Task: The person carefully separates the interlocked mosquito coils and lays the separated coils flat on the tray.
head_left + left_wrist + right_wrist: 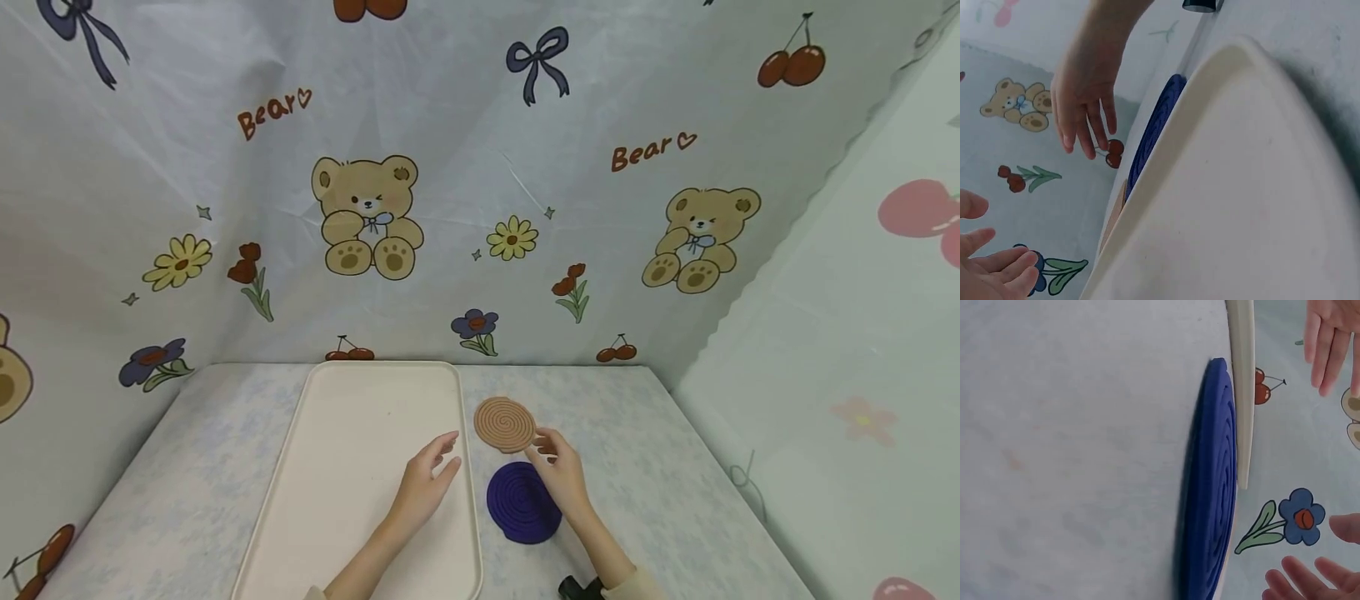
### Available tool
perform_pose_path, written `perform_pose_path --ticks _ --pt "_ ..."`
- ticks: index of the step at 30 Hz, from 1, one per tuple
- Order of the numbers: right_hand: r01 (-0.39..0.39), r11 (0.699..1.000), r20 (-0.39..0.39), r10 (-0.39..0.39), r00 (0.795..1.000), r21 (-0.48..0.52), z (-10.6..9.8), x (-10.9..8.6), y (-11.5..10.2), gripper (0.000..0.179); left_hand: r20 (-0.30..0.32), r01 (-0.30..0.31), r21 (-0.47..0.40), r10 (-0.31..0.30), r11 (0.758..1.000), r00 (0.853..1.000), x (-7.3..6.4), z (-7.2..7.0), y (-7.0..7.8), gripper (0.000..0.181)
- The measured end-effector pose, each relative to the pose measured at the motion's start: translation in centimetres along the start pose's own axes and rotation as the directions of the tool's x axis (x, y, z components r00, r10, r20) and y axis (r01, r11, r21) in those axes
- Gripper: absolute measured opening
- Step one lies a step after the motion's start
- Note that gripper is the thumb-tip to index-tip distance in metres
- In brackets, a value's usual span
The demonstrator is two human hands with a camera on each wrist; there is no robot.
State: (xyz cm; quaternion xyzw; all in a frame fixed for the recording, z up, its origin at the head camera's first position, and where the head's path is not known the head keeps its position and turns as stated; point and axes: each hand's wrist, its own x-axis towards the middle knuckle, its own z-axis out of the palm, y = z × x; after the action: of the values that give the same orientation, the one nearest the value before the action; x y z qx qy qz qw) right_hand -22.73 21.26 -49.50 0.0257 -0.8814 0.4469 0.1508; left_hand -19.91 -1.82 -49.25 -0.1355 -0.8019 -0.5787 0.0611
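My left hand hovers over the right side of a cream tray, fingers apart and holding nothing. My right hand is held in the air at the right, its fingertips overlapping the edge of a tan spiral coil in the head view. Nearer the front lies a dark blue spiral coil, partly behind the right hand. Both wrist views show the hands raised above the table, with the blue coil flat beside the tray's rim.
A black object stands at the front edge by the right sleeve. The pale marbled table meets a printed cloth at the back, and another cloth hangs at the right.
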Motion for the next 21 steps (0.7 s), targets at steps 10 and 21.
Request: perform_pose_path --ticks 10,21 --pt "-0.085 0.993 0.0 0.086 0.996 0.079 -0.8 -1.1 1.9 0.036 0.12 0.037 -0.208 -0.012 0.977 0.993 -1.2 4.2 -0.6 0.051" --pt "-0.071 0.989 0.023 0.068 0.997 0.133 -1.4 -3.0 2.9 0.04 0.169 0.022 -0.166 0.006 0.986 0.986 -2.1 7.6 -1.3 0.08"
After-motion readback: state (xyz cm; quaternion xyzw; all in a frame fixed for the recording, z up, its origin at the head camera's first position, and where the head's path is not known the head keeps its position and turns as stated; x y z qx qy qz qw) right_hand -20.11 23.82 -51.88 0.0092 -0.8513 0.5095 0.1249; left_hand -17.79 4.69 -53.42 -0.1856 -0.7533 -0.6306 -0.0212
